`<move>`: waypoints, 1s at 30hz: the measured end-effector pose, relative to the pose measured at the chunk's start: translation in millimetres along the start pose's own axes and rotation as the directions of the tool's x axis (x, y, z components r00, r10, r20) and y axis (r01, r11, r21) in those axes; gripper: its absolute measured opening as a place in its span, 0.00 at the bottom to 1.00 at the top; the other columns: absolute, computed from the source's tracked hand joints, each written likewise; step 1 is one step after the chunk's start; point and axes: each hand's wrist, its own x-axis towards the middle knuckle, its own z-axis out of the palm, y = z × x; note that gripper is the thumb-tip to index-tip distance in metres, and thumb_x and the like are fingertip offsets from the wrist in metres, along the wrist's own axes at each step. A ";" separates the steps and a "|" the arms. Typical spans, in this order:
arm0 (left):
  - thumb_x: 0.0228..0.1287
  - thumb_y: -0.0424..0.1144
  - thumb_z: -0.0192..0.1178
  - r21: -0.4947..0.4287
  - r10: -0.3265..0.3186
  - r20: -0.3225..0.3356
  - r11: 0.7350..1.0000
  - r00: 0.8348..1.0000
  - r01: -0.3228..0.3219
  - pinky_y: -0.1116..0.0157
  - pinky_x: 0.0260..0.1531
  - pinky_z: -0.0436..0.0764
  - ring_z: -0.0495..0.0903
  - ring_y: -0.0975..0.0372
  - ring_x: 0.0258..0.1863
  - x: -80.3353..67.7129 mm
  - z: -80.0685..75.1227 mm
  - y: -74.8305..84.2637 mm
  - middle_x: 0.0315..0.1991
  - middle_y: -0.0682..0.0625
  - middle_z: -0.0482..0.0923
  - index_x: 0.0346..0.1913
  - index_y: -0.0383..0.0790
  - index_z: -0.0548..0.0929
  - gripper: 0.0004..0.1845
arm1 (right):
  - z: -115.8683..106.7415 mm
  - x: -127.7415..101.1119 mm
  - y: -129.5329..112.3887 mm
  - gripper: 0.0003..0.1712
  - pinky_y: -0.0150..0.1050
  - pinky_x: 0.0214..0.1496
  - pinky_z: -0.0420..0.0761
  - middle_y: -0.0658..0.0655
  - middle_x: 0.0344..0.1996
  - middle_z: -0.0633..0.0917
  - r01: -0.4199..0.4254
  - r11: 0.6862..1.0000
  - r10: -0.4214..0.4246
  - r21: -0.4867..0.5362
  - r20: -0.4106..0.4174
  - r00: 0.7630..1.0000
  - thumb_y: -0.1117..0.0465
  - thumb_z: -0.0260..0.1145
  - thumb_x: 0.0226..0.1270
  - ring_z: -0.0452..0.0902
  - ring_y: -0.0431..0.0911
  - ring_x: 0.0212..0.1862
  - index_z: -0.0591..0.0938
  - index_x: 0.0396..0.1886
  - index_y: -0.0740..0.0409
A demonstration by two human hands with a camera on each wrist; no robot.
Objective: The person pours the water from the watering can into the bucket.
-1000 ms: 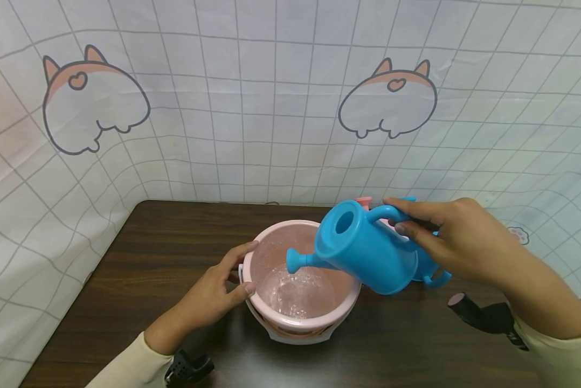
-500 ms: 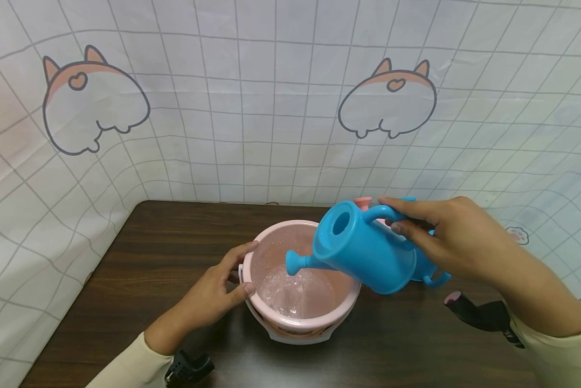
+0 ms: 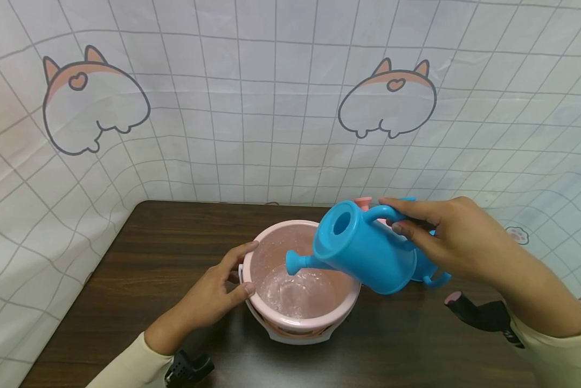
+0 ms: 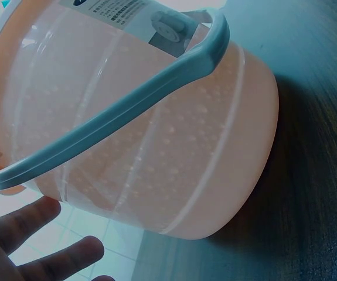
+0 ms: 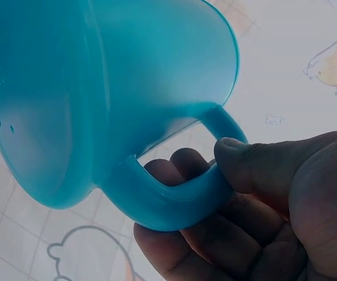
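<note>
My right hand (image 3: 457,231) grips the handle of a blue toy watering can (image 3: 380,261), fingers curled round it in the right wrist view. The watering can tilts left, its spout (image 3: 296,262) over a pink bucket (image 3: 302,324). Clear water (image 3: 297,293) ripples inside the bucket; I cannot make out a stream from the spout clearly. My left hand (image 3: 213,291) rests on the bucket's left rim, thumb and index fingertip touching it. In the left wrist view, fairly straight fingers (image 4: 68,257) show beside the bucket's wall, below its grey carrying handle (image 4: 115,117).
Behind the raised watering can stand another blue handled item (image 3: 423,268) and a pink item (image 3: 363,202), both mostly hidden. The dark wooden table (image 3: 174,237) ends at a white grid-patterned cloth (image 3: 251,118) at the back. Black wrist camera mounts (image 3: 188,369) sit at both sleeves.
The watering can has shifted very slightly left and tipped a little, then stayed still. The water's splashes and ripples have changed shape. My left hand and the bucket have not moved.
</note>
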 end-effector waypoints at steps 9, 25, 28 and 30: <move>0.74 0.60 0.57 -0.003 0.008 -0.002 1.000 1.000 -0.008 0.48 0.46 0.82 0.84 0.60 0.45 0.1 0.4 -1.1 0.59 0.47 0.79 0.80 0.58 0.58 0.37 | -0.5 -0.4 1.1 0.26 0.37 0.27 0.78 0.57 0.42 0.90 -0.003 1.000 0.003 0.016 0.004 1.000 0.67 0.75 0.63 0.86 0.44 0.33 0.84 0.63 0.59; 0.74 0.60 0.56 -0.002 0.004 0.002 1.000 1.000 -0.004 0.48 0.46 0.82 0.84 0.57 0.44 0.0 -0.2 -0.8 0.58 0.47 0.79 0.80 0.58 0.57 0.37 | -1.0 0.4 -0.1 0.26 0.36 0.24 0.75 0.59 0.41 0.90 -0.037 0.999 0.037 0.009 0.025 0.999 0.65 0.73 0.66 0.84 0.43 0.30 0.83 0.64 0.58; 0.74 0.59 0.57 -0.003 0.003 0.001 1.000 1.000 -0.003 0.49 0.45 0.82 0.84 0.57 0.44 0.1 -0.2 -0.5 0.58 0.47 0.79 0.80 0.57 0.58 0.37 | -0.9 0.5 -1.0 0.26 0.38 0.26 0.77 0.59 0.42 0.90 -0.049 0.999 0.049 0.001 0.034 0.998 0.64 0.73 0.66 0.85 0.45 0.32 0.83 0.64 0.57; 0.74 0.59 0.57 -0.007 0.004 0.002 1.000 1.000 -0.004 0.49 0.45 0.82 0.84 0.57 0.44 0.2 -0.2 -0.4 0.58 0.46 0.79 0.80 0.57 0.58 0.37 | -0.9 0.5 -1.5 0.25 0.38 0.26 0.77 0.59 0.42 0.90 -0.057 0.998 0.056 0.003 0.040 0.998 0.64 0.73 0.67 0.85 0.45 0.33 0.83 0.64 0.56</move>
